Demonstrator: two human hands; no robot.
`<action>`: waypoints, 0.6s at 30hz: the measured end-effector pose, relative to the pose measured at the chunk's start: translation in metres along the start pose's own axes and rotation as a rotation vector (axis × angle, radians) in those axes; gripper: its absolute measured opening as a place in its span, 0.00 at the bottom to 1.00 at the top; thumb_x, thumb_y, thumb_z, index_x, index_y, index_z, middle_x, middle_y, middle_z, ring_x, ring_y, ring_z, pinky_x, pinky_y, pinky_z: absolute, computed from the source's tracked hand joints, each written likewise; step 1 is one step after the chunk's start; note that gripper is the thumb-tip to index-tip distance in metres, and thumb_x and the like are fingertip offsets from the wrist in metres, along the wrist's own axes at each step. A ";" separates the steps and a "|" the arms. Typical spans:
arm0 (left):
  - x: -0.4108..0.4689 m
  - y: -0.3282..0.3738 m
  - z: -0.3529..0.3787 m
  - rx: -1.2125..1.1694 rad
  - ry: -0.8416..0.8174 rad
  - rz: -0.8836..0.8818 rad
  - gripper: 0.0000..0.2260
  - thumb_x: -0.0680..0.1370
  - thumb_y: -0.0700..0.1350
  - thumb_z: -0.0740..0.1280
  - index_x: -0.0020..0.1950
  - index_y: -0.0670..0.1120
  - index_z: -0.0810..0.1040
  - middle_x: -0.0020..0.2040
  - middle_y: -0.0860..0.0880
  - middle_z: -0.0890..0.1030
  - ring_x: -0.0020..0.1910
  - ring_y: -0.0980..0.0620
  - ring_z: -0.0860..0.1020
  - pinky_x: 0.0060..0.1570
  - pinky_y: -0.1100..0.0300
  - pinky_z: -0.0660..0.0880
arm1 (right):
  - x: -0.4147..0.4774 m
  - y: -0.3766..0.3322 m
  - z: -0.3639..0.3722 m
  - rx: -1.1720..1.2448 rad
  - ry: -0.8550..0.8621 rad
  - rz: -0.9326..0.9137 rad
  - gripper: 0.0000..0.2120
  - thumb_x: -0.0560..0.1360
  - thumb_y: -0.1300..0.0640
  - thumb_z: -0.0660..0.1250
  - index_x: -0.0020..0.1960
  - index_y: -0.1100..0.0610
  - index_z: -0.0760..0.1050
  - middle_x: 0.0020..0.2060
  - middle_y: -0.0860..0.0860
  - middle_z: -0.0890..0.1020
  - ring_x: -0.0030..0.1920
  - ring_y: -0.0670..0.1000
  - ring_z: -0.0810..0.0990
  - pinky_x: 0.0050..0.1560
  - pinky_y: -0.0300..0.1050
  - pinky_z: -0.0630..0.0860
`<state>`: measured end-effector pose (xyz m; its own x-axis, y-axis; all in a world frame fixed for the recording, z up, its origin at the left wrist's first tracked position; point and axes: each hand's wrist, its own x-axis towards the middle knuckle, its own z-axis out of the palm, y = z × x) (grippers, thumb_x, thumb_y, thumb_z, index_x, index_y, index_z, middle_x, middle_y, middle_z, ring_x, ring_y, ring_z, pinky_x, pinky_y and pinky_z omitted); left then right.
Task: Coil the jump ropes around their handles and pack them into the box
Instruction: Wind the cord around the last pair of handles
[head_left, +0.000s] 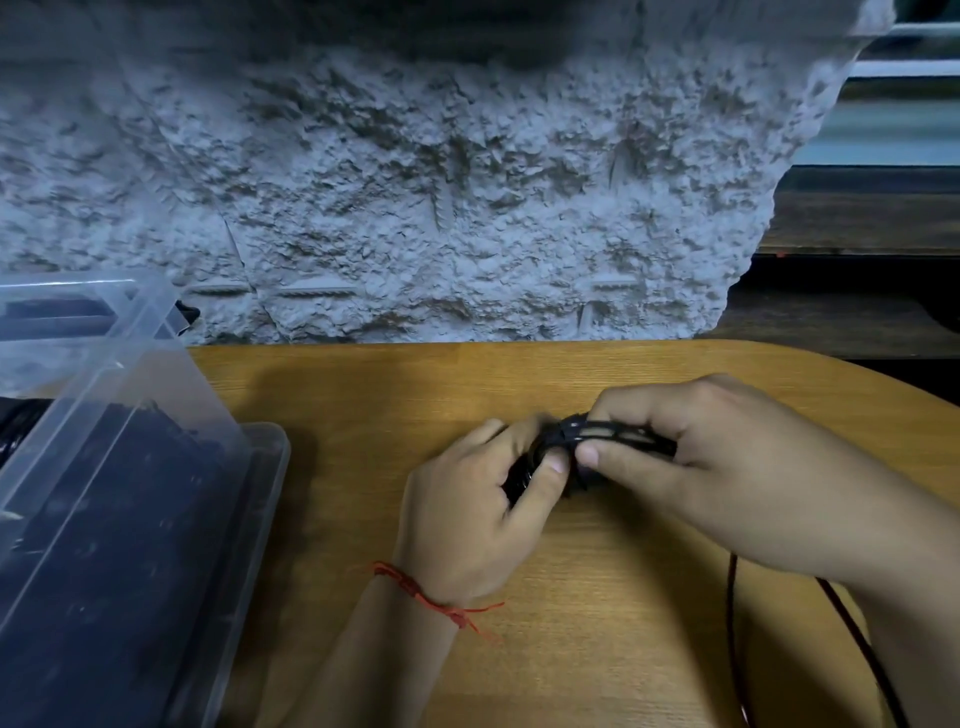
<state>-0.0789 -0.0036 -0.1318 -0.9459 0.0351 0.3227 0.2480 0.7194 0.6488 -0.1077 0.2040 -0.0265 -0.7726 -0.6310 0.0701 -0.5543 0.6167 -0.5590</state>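
a person's left hand (467, 514) and right hand (701, 467) meet over a wooden table (571, 597), both closed around black jump rope handles (618, 434) held just above its surface. the left fingers curl around the lower left end with the thumb pressed on top. the right thumb and fingers pinch the upper right end, and the two thumbs almost touch. the bundle's long axis runs left to right, tipped slightly up toward the right hand. a loose cord (732, 623) trails from under the right wrist toward the near edge, so the coiling looks unfinished. the clear plastic box (260, 467) sits well to the left, its lid (104, 353) propped against it, dark contents too dim to identify. the left hand, with a red thread bracelet (431, 597) at its wrist, is the nearer one to the box. a rough plaster wall (415, 182) rises behind.
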 end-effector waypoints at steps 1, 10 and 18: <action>-0.001 0.000 0.000 -0.016 0.007 0.028 0.15 0.84 0.62 0.57 0.62 0.61 0.80 0.46 0.59 0.79 0.45 0.58 0.80 0.39 0.55 0.78 | 0.000 0.004 0.000 0.010 0.048 0.001 0.06 0.80 0.41 0.68 0.51 0.43 0.79 0.36 0.42 0.82 0.40 0.47 0.81 0.39 0.43 0.74; -0.004 -0.007 0.004 -0.354 -0.009 0.124 0.18 0.87 0.53 0.57 0.56 0.47 0.86 0.40 0.51 0.81 0.42 0.47 0.81 0.39 0.47 0.75 | 0.008 0.034 0.008 0.219 0.124 0.028 0.19 0.78 0.43 0.70 0.67 0.30 0.76 0.44 0.43 0.80 0.29 0.49 0.70 0.34 0.35 0.66; -0.003 -0.005 0.000 -0.822 -0.038 -0.027 0.20 0.84 0.51 0.60 0.62 0.41 0.85 0.52 0.44 0.88 0.53 0.41 0.86 0.51 0.45 0.81 | 0.011 0.043 0.021 0.042 0.233 -0.171 0.18 0.83 0.46 0.69 0.72 0.45 0.80 0.42 0.39 0.74 0.39 0.46 0.76 0.42 0.41 0.71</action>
<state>-0.0772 -0.0074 -0.1357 -0.9564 0.0595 0.2859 0.2855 -0.0169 0.9582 -0.1339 0.2138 -0.0670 -0.7224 -0.5958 0.3511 -0.6727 0.4878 -0.5564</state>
